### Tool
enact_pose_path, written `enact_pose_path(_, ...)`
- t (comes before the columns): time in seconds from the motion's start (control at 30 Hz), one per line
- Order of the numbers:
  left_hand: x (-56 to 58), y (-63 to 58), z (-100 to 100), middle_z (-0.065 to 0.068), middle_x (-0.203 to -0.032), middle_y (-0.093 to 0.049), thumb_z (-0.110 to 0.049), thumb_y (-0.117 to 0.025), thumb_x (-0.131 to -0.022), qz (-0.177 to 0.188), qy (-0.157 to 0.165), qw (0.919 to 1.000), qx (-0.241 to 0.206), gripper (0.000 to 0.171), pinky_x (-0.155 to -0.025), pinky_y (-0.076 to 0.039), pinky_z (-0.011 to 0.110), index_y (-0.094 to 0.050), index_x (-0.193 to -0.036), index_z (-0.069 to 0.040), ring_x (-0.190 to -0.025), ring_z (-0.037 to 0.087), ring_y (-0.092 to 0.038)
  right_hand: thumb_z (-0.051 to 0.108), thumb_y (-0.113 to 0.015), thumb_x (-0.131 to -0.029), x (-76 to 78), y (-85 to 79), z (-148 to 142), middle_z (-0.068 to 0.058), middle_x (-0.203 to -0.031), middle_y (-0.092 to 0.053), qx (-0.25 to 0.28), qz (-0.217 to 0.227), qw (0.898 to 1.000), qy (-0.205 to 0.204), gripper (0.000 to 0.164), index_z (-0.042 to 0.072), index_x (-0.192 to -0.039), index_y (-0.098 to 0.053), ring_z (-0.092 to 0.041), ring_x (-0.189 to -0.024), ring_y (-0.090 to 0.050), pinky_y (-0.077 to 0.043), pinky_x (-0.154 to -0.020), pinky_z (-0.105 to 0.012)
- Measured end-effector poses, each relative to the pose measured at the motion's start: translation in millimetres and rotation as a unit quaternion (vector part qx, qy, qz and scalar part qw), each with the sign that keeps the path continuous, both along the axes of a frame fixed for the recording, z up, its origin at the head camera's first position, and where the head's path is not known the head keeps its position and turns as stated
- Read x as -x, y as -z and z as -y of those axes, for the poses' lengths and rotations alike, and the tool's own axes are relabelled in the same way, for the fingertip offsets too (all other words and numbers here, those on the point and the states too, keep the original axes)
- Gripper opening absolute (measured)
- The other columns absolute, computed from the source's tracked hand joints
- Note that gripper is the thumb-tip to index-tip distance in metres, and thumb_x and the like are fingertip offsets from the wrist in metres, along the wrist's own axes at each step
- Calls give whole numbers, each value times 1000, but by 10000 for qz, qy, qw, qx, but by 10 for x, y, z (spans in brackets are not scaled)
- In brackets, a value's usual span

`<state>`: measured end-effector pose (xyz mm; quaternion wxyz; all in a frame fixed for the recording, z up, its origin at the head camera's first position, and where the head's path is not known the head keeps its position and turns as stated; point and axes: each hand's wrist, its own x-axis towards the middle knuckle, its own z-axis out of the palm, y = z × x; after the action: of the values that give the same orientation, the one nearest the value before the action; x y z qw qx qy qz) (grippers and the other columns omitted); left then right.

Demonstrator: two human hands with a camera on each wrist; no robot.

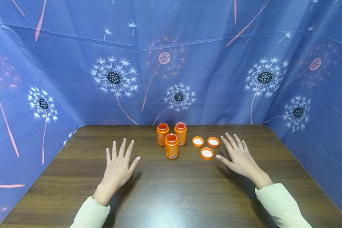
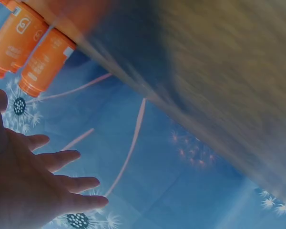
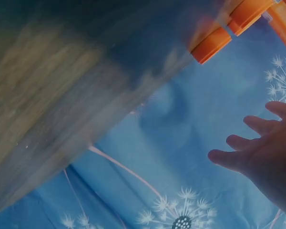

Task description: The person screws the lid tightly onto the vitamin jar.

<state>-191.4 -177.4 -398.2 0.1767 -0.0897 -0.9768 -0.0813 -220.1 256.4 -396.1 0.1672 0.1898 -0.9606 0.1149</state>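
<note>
"Where do the three orange bottles [image 1: 171, 146] stand from the left hand [image 1: 117, 169]?"
"About two o'clock, well apart from it, on the bench [image 1: 171, 193]."
"And from the right hand [image 1: 240, 160]?"
"Ten o'clock, beyond three nearer lids [image 1: 206, 153]."
"Hands gripping anything?"
"No, both spread, empty."
"Bottles' long axes?"
"Vertical, uncapped mouths pointing up."
</note>
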Motion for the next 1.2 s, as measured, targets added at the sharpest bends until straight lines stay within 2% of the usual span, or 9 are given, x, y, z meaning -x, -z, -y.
enact_pose_path(0.17,38,-21,-101,17,-149,-23,-49,-43,-91,-5,116,9999,-25,66,-105,-6,62,-19,-146,-20,-136,47,-9,42,-60,-84,64,20,41,-21,-145,-28,115,-106,9998,-115,74,5,-140,-31,-49,-130,-22,-17,-99,-66)
enact_pose_path(0.3,74,-37,-175,18,-147,-28,-47,-46,-91,-43,261,9996,-71,66,-105,-12,62,-23,-145,-18,-134,47,-16,38,-62,-83,100,31,64,-22,-139,-35,183,-137,9995,-200,70,2,-137,-35,-49,-127,-27,-20,-98,-64)
enact_pose_path(0.57,151,-84,-310,18,-139,-40,-43,-50,-90,-246,533,9980,-247,62,-100,-25,61,-32,-141,-13,-128,46,-31,29,-65,-83,149,40,135,-21,-127,-47,94,-317,9985,-430,60,-2,-130,-43,-42,-118,-40,-28,-96,-60)
enact_pose_path(0.9,243,-95,-506,16,-134,-45,-41,-52,-90,-413,880,9949,-264,59,-97,-33,56,-36,-138,-11,-123,44,-40,29,-66,-82,214,58,241,-21,-119,-52,-98,-328,9981,-506,54,-1,-123,-49,-40,-112,-45,-34,-92,-58)
enact_pose_path(1.2,302,-27,-663,14,-127,-51,-40,-54,-89,-429,1054,9928,-369,58,-92,-40,51,-39,-135,-9,-116,37,-47,32,-68,-80,258,112,296,-18,-117,-55,-351,-168,9980,-490,56,0,-122,-51,-40,-107,-49,-36,-89,-58)
